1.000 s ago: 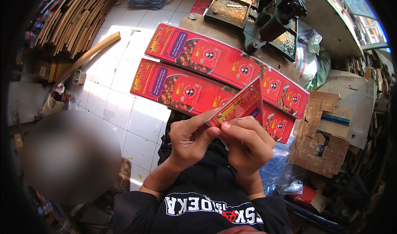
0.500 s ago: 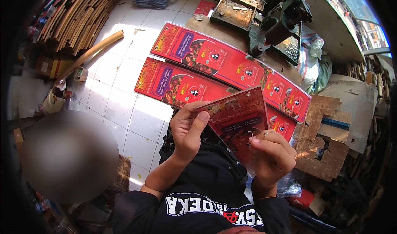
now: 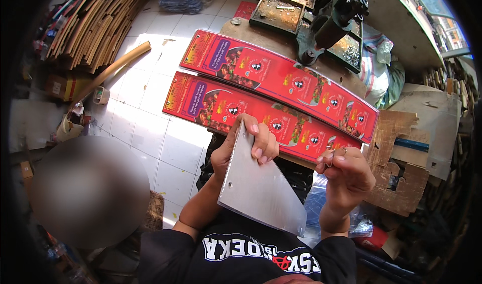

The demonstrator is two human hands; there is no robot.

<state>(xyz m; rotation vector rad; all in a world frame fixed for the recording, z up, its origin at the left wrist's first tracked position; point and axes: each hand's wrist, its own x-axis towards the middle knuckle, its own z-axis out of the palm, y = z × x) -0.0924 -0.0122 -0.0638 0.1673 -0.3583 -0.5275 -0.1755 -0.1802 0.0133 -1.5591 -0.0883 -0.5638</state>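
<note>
Left hand (image 3: pixel 263 142) grips a grey plate (image 3: pixel 266 193) nearside of the front red panel (image 3: pixel 261 114), apparently tilted to expose its hole (image 3: pixel 230 183); right hand (image 3: pixel 352 176), by the panel's right end, pinches bent wire (image 3: pixel 329 159), presumably for control.

Brown tabletop (image 3: pixel 246 31): far long red printed rectangular panel (image 3: pixel 281 78) lies behind near long red printed rectangular panel (image 3: pixel 283 126); both slant from left edge toward near right corner, left ends jutting past the left edge over white tiled floor (image 3: pixel 158 103). Dark green metal press (image 3: pixel 329 35) stands behind the far panel, between dark shallow left tray (image 3: pixel 276 13) and dark shallow right tray (image 3: pixel 350 50). White striped plastic sack (image 3: pixel 372 81): beyond right edge. Cut brown cardboard sheet (image 3: pixel 411 191): right of near right corner. Grey flat panel (image 3: pixel 266 186), in left hand (image 3: pixel 262 142), before near edge; right hand (image 3: pixel 349 176) to its right.
</note>
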